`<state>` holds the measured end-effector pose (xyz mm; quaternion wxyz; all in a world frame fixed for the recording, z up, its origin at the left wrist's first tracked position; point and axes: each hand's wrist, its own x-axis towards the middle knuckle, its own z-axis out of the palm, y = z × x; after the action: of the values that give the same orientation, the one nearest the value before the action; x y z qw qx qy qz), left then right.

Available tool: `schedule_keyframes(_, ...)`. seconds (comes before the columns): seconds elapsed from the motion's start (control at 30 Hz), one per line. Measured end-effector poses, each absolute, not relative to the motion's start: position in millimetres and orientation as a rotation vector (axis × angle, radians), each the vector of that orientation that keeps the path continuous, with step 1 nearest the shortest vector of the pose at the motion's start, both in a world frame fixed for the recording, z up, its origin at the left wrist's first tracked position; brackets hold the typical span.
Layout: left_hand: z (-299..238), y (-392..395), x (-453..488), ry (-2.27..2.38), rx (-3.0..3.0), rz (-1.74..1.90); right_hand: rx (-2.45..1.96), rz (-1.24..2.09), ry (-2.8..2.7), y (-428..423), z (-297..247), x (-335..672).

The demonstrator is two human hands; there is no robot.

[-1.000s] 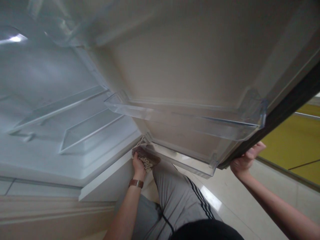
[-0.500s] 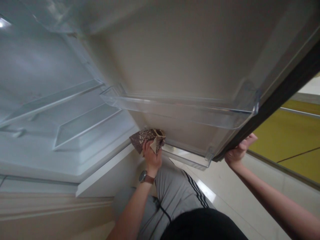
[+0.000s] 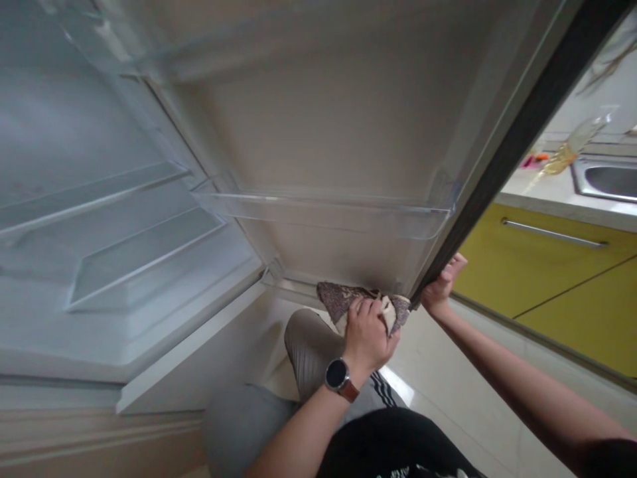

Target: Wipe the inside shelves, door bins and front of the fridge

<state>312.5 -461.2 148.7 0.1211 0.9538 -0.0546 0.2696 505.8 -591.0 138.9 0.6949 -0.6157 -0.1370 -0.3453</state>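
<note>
My left hand [image 3: 367, 332], with a watch on its wrist, is closed on a brown patterned cloth [image 3: 343, 302] with a cream underside. The cloth lies against the lowest clear shelf of the open refrigerator door [image 3: 323, 139], near its outer lower corner, and hides part of that shelf. My right hand [image 3: 442, 285] grips the door's dark outer edge [image 3: 517, 143] near the bottom; some of its fingers are hidden behind the edge. Above the cloth, a clear plastic door shelf [image 3: 338, 211] runs across the door's inner side.
The refrigerator's white interior with glass shelves [image 3: 144, 255] is on the left. To the right are yellow cabinets [image 3: 547, 265] with a metal handle, a counter with a sink [image 3: 610, 179] and a tilted-looking bottle [image 3: 572, 146]. My knees are below the door, over a pale tiled floor.
My left hand has moved right with the cloth, from the hinge side along the lowest shelf to near the outer corner. The door's edge and my right hand appear farther left.
</note>
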Motion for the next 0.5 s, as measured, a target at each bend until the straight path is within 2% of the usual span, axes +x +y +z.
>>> schedule_keyframes(0.2,148,-426,314,-0.162,2.865,0.766,-1.395,-0.78,-0.284,-591,140,512)
schedule_keyframes(0.5,134,-272,293,0.264,2.945,0.89,-1.396,-0.745,-0.251,-591,141,523)
